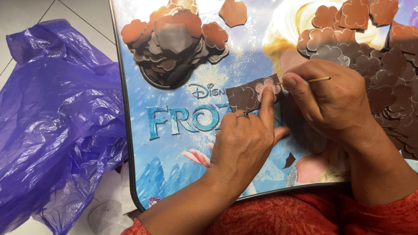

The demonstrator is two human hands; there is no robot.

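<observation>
Lying crumpled over the pale tiled floor [0,28] at nine o'clock is a large purple plastic bag [50,137]. Filling the middle is a glossy lap tray printed with a blue cartoon scene [172,149], and it is bearing everything else. Sprawling from one to four o'clock is a wide heap of brown flower-shaped foam cutouts [400,86], some of them overlapping the tray's edge. Sitting at eleven o'clock is a smaller stack of the same brown flower cutouts [173,42], with a single brown cutout [233,12] lying just beside it at twelve o'clock. Sleeves of red patterned cloth [293,223] are showing at six o'clock. The left hand [242,144], wearing a ring, is pressing its forefinger down on a small dark brown foam strip marked with flower outlines [246,97], pinning it flat at the centre of the tray. The right hand [333,100] is curling closed around a thin wooden stick [315,80], whose near end is meeting the strip's right edge.
</observation>
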